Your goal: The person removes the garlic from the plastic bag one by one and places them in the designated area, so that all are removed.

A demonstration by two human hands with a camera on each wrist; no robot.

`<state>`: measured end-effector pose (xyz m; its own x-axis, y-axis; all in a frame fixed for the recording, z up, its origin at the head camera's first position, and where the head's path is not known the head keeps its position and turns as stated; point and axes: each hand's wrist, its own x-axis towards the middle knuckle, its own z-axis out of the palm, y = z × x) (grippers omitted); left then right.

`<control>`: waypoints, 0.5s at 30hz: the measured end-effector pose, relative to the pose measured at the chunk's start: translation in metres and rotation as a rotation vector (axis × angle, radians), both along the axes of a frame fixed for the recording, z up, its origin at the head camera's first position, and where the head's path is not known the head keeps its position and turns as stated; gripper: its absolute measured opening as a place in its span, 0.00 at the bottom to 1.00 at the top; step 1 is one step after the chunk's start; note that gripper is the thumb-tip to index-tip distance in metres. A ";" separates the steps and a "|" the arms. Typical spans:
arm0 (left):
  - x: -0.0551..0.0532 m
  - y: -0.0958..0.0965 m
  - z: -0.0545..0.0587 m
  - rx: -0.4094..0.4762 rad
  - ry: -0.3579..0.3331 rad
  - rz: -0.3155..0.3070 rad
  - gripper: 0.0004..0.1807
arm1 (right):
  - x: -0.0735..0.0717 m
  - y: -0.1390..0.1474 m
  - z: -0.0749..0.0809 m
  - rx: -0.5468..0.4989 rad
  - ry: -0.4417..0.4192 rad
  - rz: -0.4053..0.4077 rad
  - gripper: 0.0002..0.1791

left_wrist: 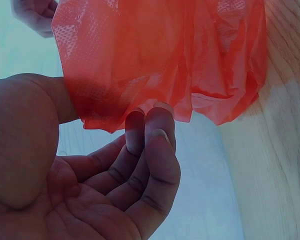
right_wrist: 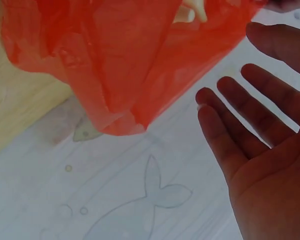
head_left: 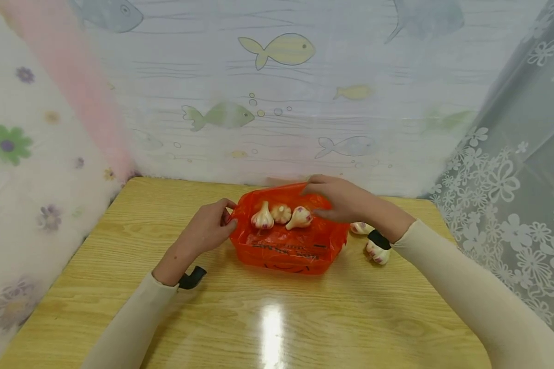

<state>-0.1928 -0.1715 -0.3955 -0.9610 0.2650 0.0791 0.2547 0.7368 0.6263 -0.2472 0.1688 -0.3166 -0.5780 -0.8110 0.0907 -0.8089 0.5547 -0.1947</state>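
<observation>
A red plastic bag (head_left: 286,253) with dark print stands opened out on the table. Inside it lie three garlic bulbs: a left one (head_left: 262,219), a middle one (head_left: 281,213) and a right one (head_left: 301,218). My left hand (head_left: 205,228) pinches the bag's left edge, its thumb behind the plastic in the left wrist view. Over the bag's right side is my right hand (head_left: 343,199), fingers spread and relaxed. In the right wrist view those fingers (right_wrist: 260,110) are apart from the red plastic, with nothing in them.
Two more garlic bulbs lie right of the bag, one (head_left: 360,228) partly behind the right forearm, another (head_left: 377,253) nearer. The wooden table (head_left: 203,328) meets a fish-patterned curtain (head_left: 221,148) at the back. A flowered lace curtain (head_left: 512,220) hangs at the right.
</observation>
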 end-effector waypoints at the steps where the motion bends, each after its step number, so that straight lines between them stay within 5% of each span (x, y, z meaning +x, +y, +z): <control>1: 0.000 0.000 0.000 -0.002 0.001 0.001 0.21 | -0.001 -0.002 0.000 0.003 0.000 0.011 0.22; 15: -0.001 0.000 -0.002 -0.003 -0.008 0.004 0.21 | -0.013 -0.034 -0.005 0.291 -0.027 0.065 0.23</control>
